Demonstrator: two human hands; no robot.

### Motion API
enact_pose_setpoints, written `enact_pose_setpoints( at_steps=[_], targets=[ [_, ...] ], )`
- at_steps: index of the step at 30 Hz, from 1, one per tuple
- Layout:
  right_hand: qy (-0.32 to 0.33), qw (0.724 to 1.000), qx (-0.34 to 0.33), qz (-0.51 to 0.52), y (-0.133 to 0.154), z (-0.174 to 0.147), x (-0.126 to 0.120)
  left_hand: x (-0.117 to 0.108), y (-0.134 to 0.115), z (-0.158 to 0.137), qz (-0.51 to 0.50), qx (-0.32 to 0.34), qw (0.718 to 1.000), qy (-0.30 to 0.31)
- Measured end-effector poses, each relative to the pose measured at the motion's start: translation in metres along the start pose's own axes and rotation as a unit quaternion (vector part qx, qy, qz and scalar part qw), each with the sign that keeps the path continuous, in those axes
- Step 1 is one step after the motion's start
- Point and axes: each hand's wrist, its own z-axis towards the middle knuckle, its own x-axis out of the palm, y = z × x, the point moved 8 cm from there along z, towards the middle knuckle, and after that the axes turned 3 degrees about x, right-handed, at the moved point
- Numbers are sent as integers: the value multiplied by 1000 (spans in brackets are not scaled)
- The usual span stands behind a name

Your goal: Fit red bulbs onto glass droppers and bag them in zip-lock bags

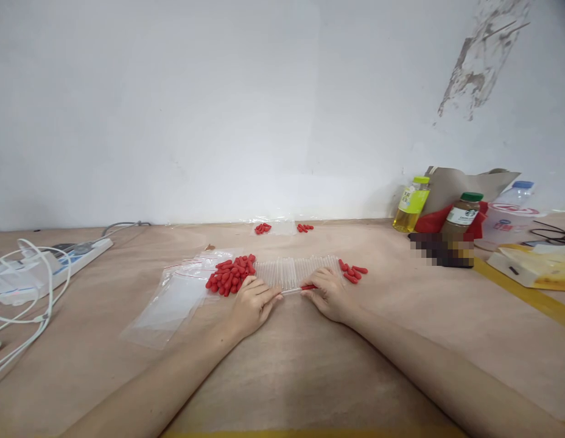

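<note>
A thin clear dropper tube [290,292] lies crosswise between my two hands, just in front of a row of similar clear tubes [289,271]. My left hand [256,303] is closed, its fingertips pinching the tube's left end. At the other end, my right hand [329,294] pinches a red rubber dropper bulb [308,287]; whether the tube sits inside the bulb I cannot tell. A heap of red bulbs [230,277] rests beyond my left hand. Several more red bulbs [352,272] lie to the right of the row.
Flat clear zip bags [166,304] lie left of the heap. Near the wall are bagged red bulbs [263,229]. A power strip [81,267] with white cables is at far left. Bottles [413,204], a dark item [440,252] and a yellow packet [533,266] stand right.
</note>
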Motion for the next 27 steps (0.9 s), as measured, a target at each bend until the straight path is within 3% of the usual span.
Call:
enact_pose_setpoints(
  at_steps=[12,17,23,27],
  targets=[
    [25,999,-22,17,3,0,5,9,3,-3,-38,3,999,21],
    [16,986,73,149,-11,6,-2,10,5,-1,-58,-12,998,19],
    [-64,909,205,358,-37,11,0,10,-1,3,-61,-15,997,47],
    [-104,903,280,308,-68,21,-23,5,3,4,-53,-47,997,29]
  ],
)
